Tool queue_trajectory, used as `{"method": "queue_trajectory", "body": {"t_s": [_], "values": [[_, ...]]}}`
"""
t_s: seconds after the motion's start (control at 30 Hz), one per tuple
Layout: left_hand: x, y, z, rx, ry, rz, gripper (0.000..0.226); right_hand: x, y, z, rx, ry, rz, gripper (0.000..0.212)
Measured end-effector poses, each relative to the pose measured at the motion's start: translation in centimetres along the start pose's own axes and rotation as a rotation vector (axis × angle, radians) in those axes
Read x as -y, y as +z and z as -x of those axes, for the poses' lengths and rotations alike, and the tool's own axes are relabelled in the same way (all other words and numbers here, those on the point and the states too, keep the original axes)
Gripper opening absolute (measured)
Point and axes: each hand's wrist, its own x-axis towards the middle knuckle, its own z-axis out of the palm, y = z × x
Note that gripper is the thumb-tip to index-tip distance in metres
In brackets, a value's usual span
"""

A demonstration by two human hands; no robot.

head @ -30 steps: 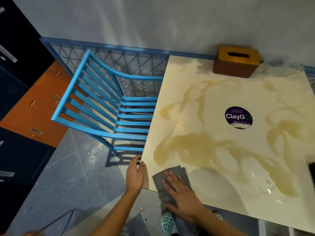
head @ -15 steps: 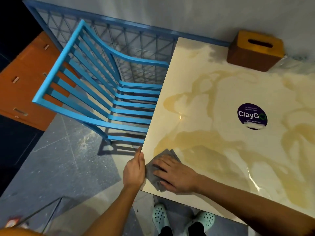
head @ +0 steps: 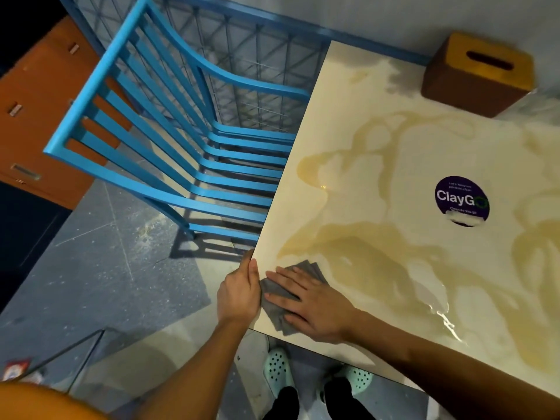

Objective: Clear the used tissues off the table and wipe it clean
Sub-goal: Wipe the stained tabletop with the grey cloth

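Under the right hand (head: 312, 301) — grey cloth (head: 315, 269), half hidden.

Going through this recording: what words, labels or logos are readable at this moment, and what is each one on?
"ClayGo": large letters on the round purple sticker stuck on the table.
Small lines above and below it on the same sticker: too blurred to read.
Tissue box: no writing shows.
Red and white scrap on the floor: any print is too blurred to read.
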Motion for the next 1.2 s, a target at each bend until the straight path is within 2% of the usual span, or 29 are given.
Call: {"method": "queue_trajectory", "body": {"t_s": [0.07, 0.2, 0.23, 0.3, 0.37, 0.5, 0.57, 0.63, 0.73, 0.83, 0.97, 1.03, 1.1, 1.17, 1.2], "values": [[0.0, -0.1, 0.0, -0.005, 0.005, 0.024, 0.047, -0.1, -0.4, -0.4, -0.016, 0.058, 0.024, 0.055], [-0.2, -0.3, 0.2, -0.025, -0.008, 0.029, 0.051, 1.0, -0.4, -1.8, -0.164, 0.412, -0.086, 0.052], [-0.5, -0.4, 0.3, -0.026, -0.013, 0.015, 0.052, 1.3, -0.4, -1.9, -0.193, 0.45, -0.115, 0.051], [-1.2, -0.8, 0.6, -0.023, -0.021, -0.027, 0.05, 1.6, -0.4, -1.5, -0.182, 0.389, -0.106, 0.05], [-1.6, -0.9, 0.6, -0.026, -0.011, -0.08, 0.049, 1.0, -0.8, -0.1, -0.136, 0.244, -0.053, 0.047], [-1.3, -0.4, 0.6, -0.037, 0.002, -0.149, 0.053, -1.7, -2.4, 0.5, 0.035, 0.055, 0.0, 0.059], [-0.8, 0.0, 0.4, -0.057, 0.0, -0.155, 0.057, -2.5, -2.6, -0.5, 0.016, 0.021, 0.021, 0.062], [-0.7, 0.3, 0.2, -0.07, -0.007, -0.153, 0.056, -2.7, -2.5, -1.5, -0.056, 0.13, -0.039, 0.059], [-0.8, 0.4, 0.1, -0.078, -0.023, -0.163, 0.049, -1.5, -2.2, -2.4, -0.178, 0.4, -0.157, 0.056], [-1.1, 0.3, 0.5, -0.064, -0.018, -0.199, 0.052, 0.4, -1.7, -2.4, -0.189, 0.55, -0.31, 0.061], [-1.2, -0.2, 0.5, -0.049, -0.021, -0.222, 0.05, -0.2, -1.6, -2.4, -0.203, 0.488, -0.119, 0.054], [-1.3, -0.3, 0.6, -0.049, -0.013, -0.223, 0.051, -0.6, -1.4, -2.7, -0.176, 0.43, -0.097, 0.052], [-1.3, -0.3, 0.5, -0.05, -0.007, -0.221, 0.055, -0.1, -1.2, -2.8, -0.218, 0.403, -0.253, 0.051], [-1.4, -0.3, 0.5, -0.044, -0.009, -0.225, 0.059, 0.0, -1.6, -2.3, -0.376, 0.485, -0.519, 0.046], [-1.4, -0.4, 0.5, -0.038, -0.013, -0.227, 0.06, -0.4, -1.9, -2.0, -0.452, 0.552, -0.535, 0.043]]}}
